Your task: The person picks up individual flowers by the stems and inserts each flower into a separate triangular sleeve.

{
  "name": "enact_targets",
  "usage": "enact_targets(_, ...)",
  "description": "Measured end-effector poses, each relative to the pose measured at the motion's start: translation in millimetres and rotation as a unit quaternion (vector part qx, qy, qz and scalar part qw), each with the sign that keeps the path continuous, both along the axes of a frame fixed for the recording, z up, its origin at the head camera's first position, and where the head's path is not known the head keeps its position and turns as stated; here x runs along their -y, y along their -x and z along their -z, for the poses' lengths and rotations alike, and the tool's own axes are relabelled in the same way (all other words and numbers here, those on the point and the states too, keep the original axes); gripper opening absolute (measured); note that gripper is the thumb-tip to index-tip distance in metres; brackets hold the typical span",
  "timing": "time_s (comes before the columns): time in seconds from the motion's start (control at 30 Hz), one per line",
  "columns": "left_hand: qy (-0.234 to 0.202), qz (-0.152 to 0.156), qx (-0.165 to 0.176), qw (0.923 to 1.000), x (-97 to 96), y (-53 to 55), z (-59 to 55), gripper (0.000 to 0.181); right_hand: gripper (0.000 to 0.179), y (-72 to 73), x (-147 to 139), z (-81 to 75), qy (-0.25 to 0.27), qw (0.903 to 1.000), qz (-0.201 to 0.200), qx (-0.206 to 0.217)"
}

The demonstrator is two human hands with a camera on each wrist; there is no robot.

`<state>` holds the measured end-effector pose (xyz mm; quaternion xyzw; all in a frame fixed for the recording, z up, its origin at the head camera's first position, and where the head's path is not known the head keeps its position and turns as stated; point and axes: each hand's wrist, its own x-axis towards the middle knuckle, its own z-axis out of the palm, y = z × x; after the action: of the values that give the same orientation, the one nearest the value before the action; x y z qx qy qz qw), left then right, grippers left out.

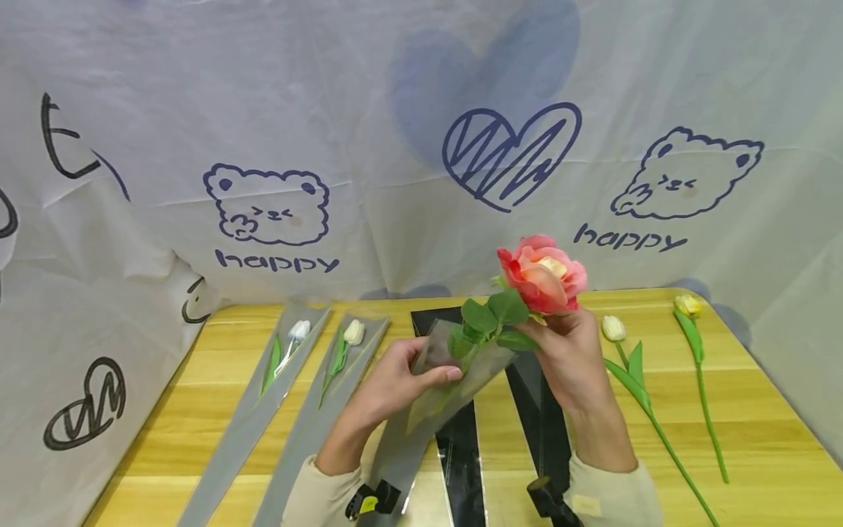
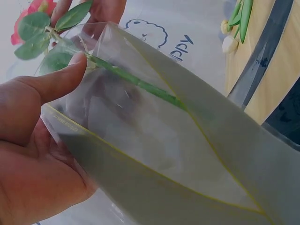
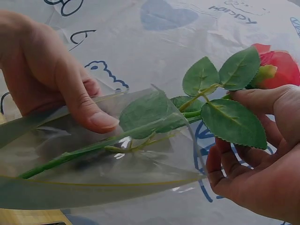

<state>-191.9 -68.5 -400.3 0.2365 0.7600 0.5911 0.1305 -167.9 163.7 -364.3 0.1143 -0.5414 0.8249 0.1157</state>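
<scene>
A pink-red artificial rose [image 1: 543,274] with green leaves [image 3: 234,122] is partly inside a clear-fronted grey flower sleeve [image 2: 154,140]. The stem and some lower leaves show through the film, while the bloom stays outside the mouth. My left hand [image 1: 395,380] holds the sleeve near its mouth, thumb on the clear front and fingers behind. Just under the bloom, my right hand [image 1: 573,359] pinches the stem between thumb and fingers. The right wrist view shows several leaves between that hand and the sleeve's edge.
Two grey sleeves, each with a white tulip [image 1: 353,333], lie on the wooden table [image 1: 757,410] at left. Black sleeves [image 1: 464,454] lie under the hands. A loose white tulip [image 1: 614,329] and a yellow tulip [image 1: 688,305] lie at right. A printed cloth [image 1: 369,146] hangs behind.
</scene>
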Motion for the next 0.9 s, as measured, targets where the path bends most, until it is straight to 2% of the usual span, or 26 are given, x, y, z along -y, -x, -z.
enact_targets(0.2, -0.016, -0.002, -0.015, 0.9998, -6.2, -3.5, -3.3, 0.020, 0.047, -0.3, 2, -0.7, -0.036, 0.9992, 0.003, 0.016)
enact_targets(0.33, -0.023, -0.011, -0.019, 0.9995, -7.8, -5.7, -5.6, 0.024, 0.046, -0.4, 2, -0.7, -0.081, 0.9961, 0.010, 0.033)
enact_targets(0.43, -0.032, -0.012, -0.016, 0.9993, -8.0, -6.8, -6.9, 0.031, 0.042, -0.5, 2, -1.4, -0.128, 0.9904, 0.013, 0.051)
enact_targets(0.57, -0.047, -0.009, -0.014, 0.9988, -7.7, -7.9, -9.0, 0.034, 0.044, 0.3, 1, -3.0, -0.191, 0.9796, -0.006, 0.062)
enact_targets(0.73, -0.023, -0.026, -0.023, 0.9991, -8.5, -9.5, -11.9, 0.027, 0.042, 0.6, -1, -3.0, -0.244, 0.9661, -0.029, 0.080)
enact_targets(0.9, 0.008, -0.020, -0.024, 0.9995, -7.9, -7.3, -10.7, 0.029, 0.040, 1.2, -3, -2.6, -0.262, 0.9595, -0.019, 0.101)
